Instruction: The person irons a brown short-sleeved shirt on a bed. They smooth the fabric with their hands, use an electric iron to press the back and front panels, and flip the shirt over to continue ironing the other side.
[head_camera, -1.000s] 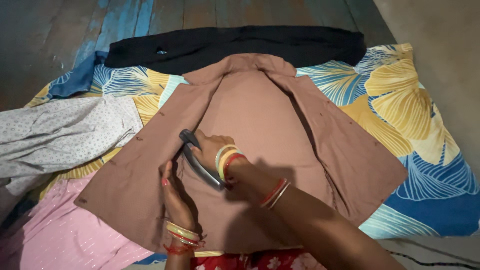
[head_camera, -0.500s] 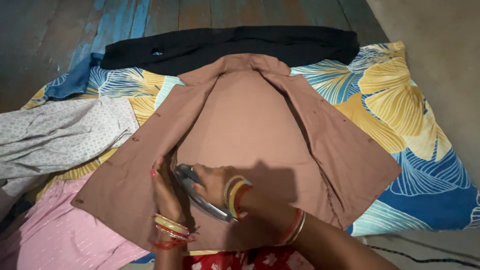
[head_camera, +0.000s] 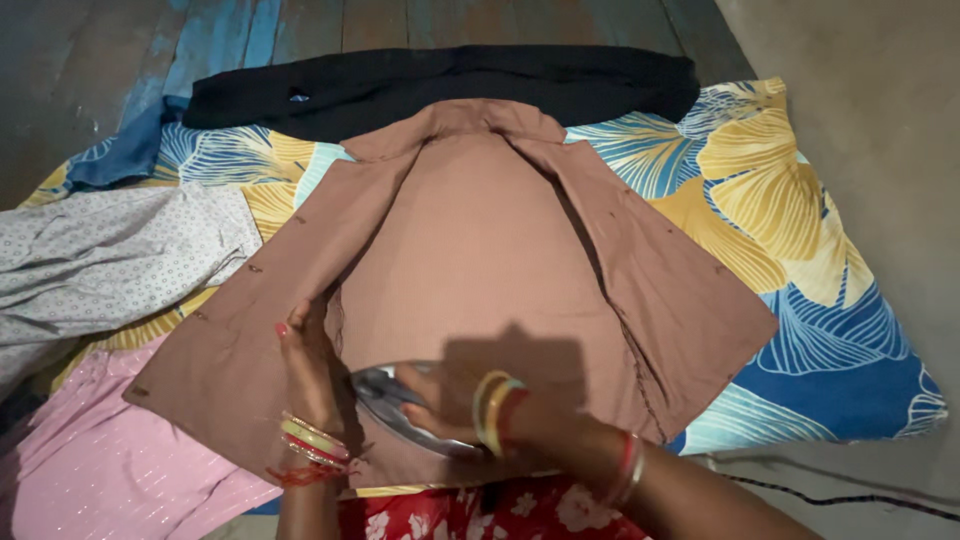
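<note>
Head view, L to R. Far L: pink cloth (head_camera: 90, 470) w/ fine glitter lines lay at bottom-left; above it, a grey-white dotted garment (head_camera: 110, 255), crumpled. Both rested on a floral sheet (head_camera: 800, 200) (blue, yellow, white leaf print) that served as the work surface.

Ctr: brown shirt (head_camera: 480, 250) was spread open on the sheet, collar pointing away from the person, front panels folded outward, small buttons along the L edge. Beyond the collar, a black cloth (head_camera: 450, 85) lay across the sheet's far edge, touching the collar.

Left hand (head_camera: 305, 365): flat, fingers extended, pressing the shirt's L panel edge just beside the iron; held nothing. Bangles on wrist.

Iron (head_camera: 400, 405): metal, dark handle, sat on the shirt's lower inner area near the hem. Right hand (head_camera: 440, 400): closed round the iron's handle; bangles on wrist and forearm.

Bottom ctr: red floral fabric (head_camera: 480, 515) of the person's clothing.

R side: sheet ended at a bare grey floor (head_camera: 860, 70). A dark cord (head_camera: 830, 495) ran along the floor at lower R. Top of frame: worn wooden planks (head_camera: 300, 30) w/ patchy blue paint. Lighting dim.
</note>
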